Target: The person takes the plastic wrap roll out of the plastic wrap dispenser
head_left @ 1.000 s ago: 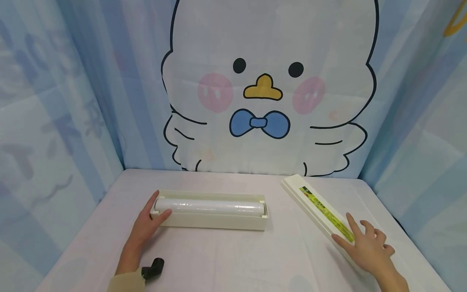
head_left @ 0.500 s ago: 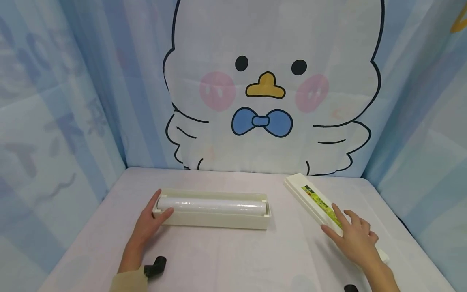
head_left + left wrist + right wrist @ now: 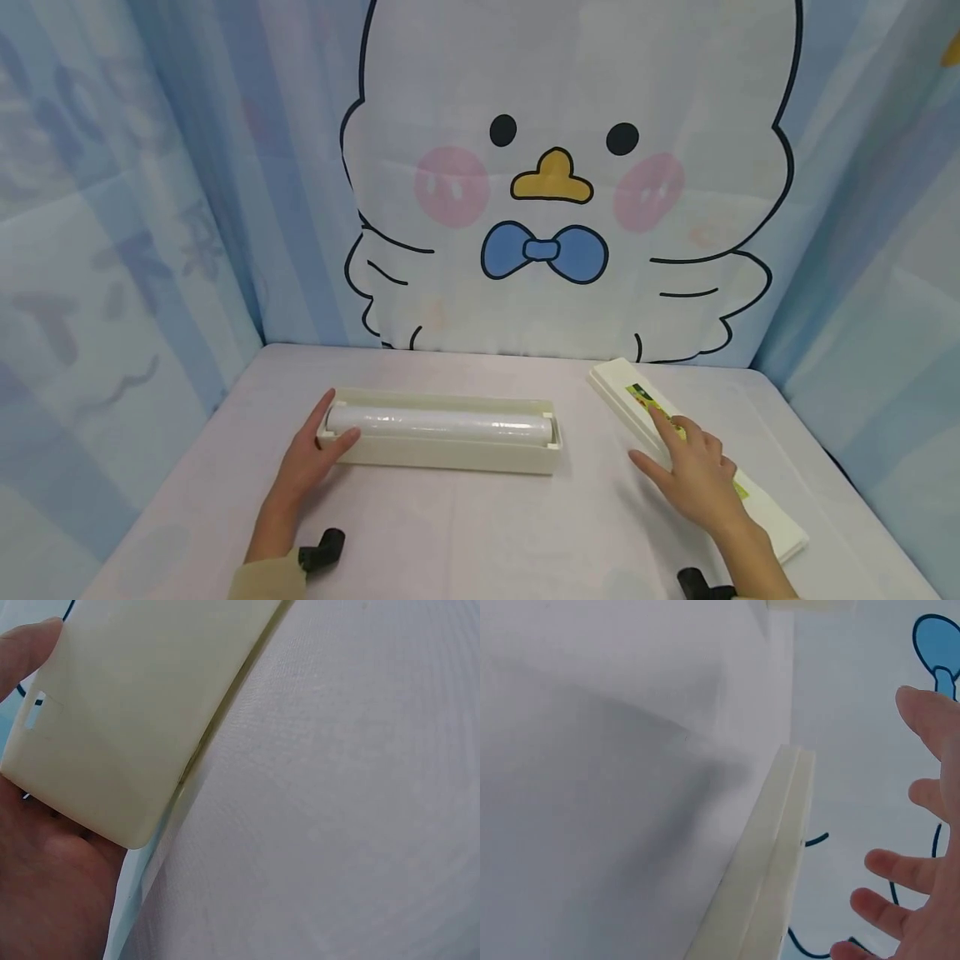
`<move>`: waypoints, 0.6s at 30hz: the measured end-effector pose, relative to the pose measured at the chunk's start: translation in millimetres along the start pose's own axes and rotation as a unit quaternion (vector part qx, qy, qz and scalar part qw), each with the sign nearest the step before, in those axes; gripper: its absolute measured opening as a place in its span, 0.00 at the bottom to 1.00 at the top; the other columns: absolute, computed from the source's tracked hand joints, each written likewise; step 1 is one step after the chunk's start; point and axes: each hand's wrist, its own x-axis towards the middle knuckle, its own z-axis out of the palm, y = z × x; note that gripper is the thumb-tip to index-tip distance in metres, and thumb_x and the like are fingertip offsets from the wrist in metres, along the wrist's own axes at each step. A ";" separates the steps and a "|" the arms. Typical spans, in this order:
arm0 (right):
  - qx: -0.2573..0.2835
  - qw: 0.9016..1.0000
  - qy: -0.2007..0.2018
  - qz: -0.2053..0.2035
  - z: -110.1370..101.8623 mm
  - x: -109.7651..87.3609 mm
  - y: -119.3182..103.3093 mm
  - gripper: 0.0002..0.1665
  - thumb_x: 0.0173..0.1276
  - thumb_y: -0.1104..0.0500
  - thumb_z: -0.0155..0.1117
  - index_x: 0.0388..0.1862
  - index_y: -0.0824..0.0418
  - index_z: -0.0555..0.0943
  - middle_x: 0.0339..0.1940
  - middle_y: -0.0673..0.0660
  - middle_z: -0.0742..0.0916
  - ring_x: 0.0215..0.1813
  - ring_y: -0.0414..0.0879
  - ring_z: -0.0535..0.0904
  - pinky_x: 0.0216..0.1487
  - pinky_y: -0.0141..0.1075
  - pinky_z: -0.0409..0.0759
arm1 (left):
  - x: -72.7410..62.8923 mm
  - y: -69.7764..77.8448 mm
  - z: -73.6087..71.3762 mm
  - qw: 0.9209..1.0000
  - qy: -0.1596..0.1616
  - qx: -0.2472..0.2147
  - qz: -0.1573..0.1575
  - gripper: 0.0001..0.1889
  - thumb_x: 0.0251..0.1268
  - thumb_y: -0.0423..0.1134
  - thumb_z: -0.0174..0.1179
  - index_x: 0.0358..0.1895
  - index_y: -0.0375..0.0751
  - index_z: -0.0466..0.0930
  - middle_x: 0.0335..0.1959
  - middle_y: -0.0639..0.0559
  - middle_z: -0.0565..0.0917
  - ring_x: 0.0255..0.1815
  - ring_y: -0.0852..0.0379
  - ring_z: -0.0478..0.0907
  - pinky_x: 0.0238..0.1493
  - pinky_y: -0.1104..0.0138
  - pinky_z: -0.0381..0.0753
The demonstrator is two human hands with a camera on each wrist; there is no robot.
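A long cream plastic-wrap box (image 3: pixel 457 457) lies across the table, left of the middle, its top off. Inside it sits a shiny roll of plastic wrap (image 3: pixel 450 425). My left hand (image 3: pixel 302 462) grips the box's left end, thumb over the front wall and fingers round the end; the left wrist view shows the box wall (image 3: pixel 142 720) between thumb and palm. At the right, the box's cream lid (image 3: pixel 772 515) lies slantwise with a yellow-green label. Over its middle hovers my right hand (image 3: pixel 697 479), fingers spread, the right wrist view showing them apart from the lid (image 3: pixel 757 877).
The white-covered table (image 3: pixel 480 542) ends at a back curtain (image 3: pixel 555 317) printed with a cartoon bird. Blue curtains flank both sides. A black wrist mount (image 3: pixel 322 550) sits at the left wrist, another (image 3: pixel 701 585) at the right.
My right hand has moved left and away from me along the lid, from its near end to over its middle. The left hand keeps its hold on the box.
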 end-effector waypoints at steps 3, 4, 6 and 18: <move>0.000 1.000 0.000 -0.007 2.4 4.6 -9.5 0.47 0.71 0.38 0.63 0.80 0.57 0.58 0.69 0.76 0.64 0.65 0.79 0.60 0.53 0.75 0.63 | -0.4 -0.4 -0.2 1.000 0.000 -0.002 0.002 0.46 0.73 0.51 0.60 0.83 0.44 0.41 0.80 0.33 0.50 0.79 0.32 0.48 0.73 0.37 0.48; 0.003 1.000 0.001 -0.012 3.2 5.9 -12.7 0.47 0.71 0.39 0.64 0.80 0.57 0.58 0.69 0.76 0.64 0.65 0.79 0.61 0.53 0.74 0.63 | -0.7 -0.7 -0.4 1.000 0.001 -0.002 0.003 0.46 0.73 0.51 0.60 0.83 0.44 0.41 0.80 0.33 0.50 0.79 0.32 0.48 0.73 0.37 0.48; 0.008 1.000 0.009 -0.027 4.9 8.6 -18.7 0.47 0.71 0.41 0.65 0.80 0.57 0.59 0.70 0.76 0.65 0.64 0.78 0.63 0.54 0.73 0.65 | -0.7 -0.7 -0.3 1.000 0.001 -0.002 0.004 0.46 0.73 0.51 0.60 0.83 0.43 0.41 0.80 0.33 0.50 0.79 0.32 0.48 0.72 0.37 0.48; 0.027 0.997 0.013 -0.074 11.2 22.3 -56.2 0.45 0.72 0.44 0.66 0.81 0.55 0.59 0.71 0.73 0.67 0.68 0.75 0.62 0.61 0.72 0.63 | 0.9 -0.8 -0.9 1.000 0.001 -0.008 0.007 0.46 0.73 0.51 0.61 0.83 0.44 0.42 0.81 0.35 0.51 0.79 0.34 0.48 0.74 0.38 0.48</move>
